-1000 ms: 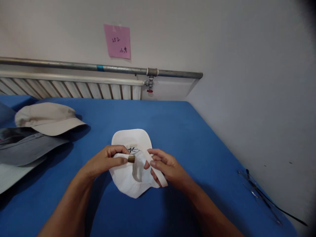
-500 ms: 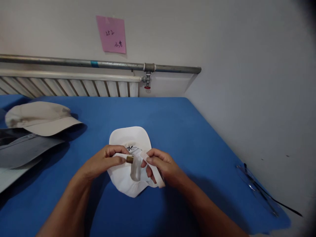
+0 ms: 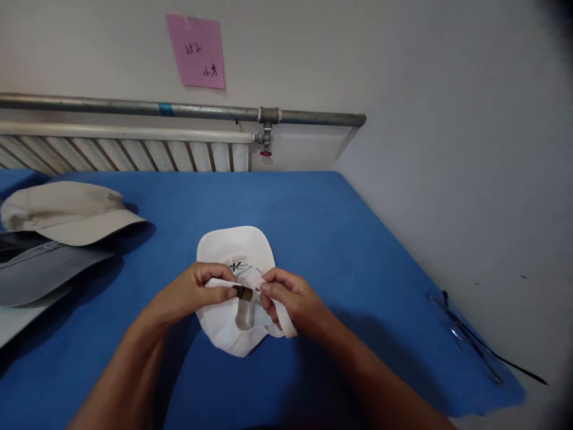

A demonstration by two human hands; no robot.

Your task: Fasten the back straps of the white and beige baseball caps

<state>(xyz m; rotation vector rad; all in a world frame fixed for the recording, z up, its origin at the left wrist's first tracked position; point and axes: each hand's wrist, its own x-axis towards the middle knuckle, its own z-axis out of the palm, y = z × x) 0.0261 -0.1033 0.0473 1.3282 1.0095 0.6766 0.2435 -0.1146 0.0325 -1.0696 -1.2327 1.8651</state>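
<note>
A white baseball cap (image 3: 236,242) lies on the blue tabletop with its brim pointing away from me and its inside partly showing. My left hand (image 3: 203,286) pinches the brass-coloured buckle (image 3: 244,292) at the end of one back strap; its clasp looks flipped up. In my right hand (image 3: 289,292) is the free strap (image 3: 285,319) of the cap, its end held between thumb and forefinger. That strap end is close to the buckle, with a small gap between them. My fingers hide part of both straps.
At the left lie a beige cap (image 3: 67,209) and a grey cap (image 3: 49,272), with a pale brim below them. Eyeglasses (image 3: 470,337) rest near the table's right edge. A radiator (image 3: 134,152) and metal pipe (image 3: 210,112) run along the wall behind, under a pink note (image 3: 197,54).
The buckle has turned in my left hand and its clasp shows more open. It has shifted slightly right, nearer the strap end. The whole view has shifted slightly.
</note>
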